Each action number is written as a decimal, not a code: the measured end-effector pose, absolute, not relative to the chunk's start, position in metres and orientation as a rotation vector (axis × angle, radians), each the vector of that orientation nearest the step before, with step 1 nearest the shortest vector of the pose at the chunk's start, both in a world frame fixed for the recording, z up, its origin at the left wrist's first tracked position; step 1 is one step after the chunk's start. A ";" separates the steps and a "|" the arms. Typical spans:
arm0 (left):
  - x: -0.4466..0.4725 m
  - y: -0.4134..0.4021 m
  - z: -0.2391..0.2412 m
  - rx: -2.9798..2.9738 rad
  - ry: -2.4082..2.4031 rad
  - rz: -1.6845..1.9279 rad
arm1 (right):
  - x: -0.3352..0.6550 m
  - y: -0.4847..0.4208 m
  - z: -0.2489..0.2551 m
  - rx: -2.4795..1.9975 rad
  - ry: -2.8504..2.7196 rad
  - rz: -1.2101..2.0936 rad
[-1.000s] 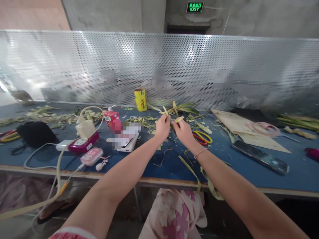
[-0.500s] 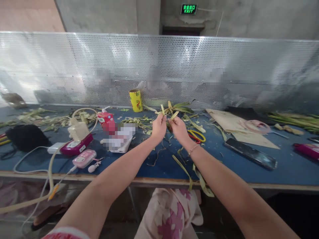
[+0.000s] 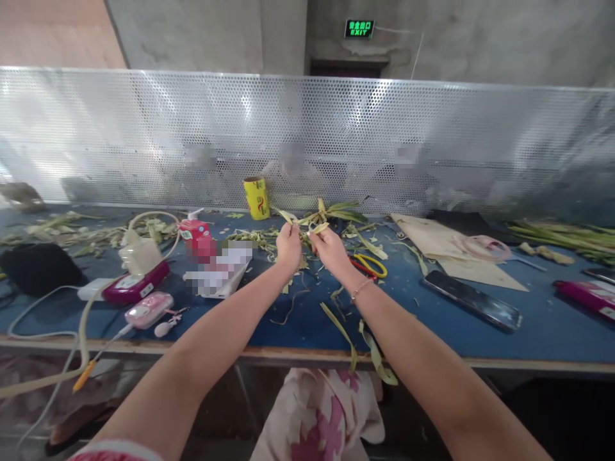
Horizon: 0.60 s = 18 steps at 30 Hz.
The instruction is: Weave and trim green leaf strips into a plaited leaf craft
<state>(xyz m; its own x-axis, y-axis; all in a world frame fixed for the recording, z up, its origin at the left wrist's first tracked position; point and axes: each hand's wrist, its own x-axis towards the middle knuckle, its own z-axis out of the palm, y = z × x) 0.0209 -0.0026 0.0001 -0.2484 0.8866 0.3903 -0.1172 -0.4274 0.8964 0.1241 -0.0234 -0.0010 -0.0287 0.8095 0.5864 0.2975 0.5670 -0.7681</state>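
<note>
My left hand (image 3: pixel 289 248) is closed in a pinch, and a pale green leaf strip (image 3: pixel 285 216) sticks out above its fingers toward the upper left. Just to its right, my right hand (image 3: pixel 330 251) pinches another pale leaf piece (image 3: pixel 319 227) that points to the right. A small gap lies between the fingertips; whether the two pieces join there I cannot tell. Behind the hands lies a bundle of green leaves (image 3: pixel 342 210). Scissors with yellow and red handles (image 3: pixel 371 265) lie partly hidden behind my right wrist.
A yellow roll (image 3: pixel 256 198) stands by the perforated metal screen (image 3: pixel 144 141). Left are a red carton (image 3: pixel 195 234), a pink case (image 3: pixel 150 310) and cables. To the right lie a phone (image 3: pixel 473 299), cardboard (image 3: pixel 427 240) and green stalks (image 3: pixel 571 238). Leaf strips overhang the table edge (image 3: pixel 307 353).
My hands have drawn slightly apart. The strip at my left hand now leans left instead of standing up, and the right one lies flatter. The whole view has shifted a little.
</note>
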 end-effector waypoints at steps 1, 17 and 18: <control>0.020 -0.004 0.001 1.290 1.001 1.760 | 0.125 -0.023 -0.001 -0.952 -1.598 0.550; 0.026 -0.029 0.008 1.864 1.037 1.681 | 0.131 -0.018 -0.001 -0.883 -1.227 0.913; 0.026 -0.029 0.008 1.880 1.031 1.671 | 0.131 -0.018 0.000 -0.891 -1.208 0.924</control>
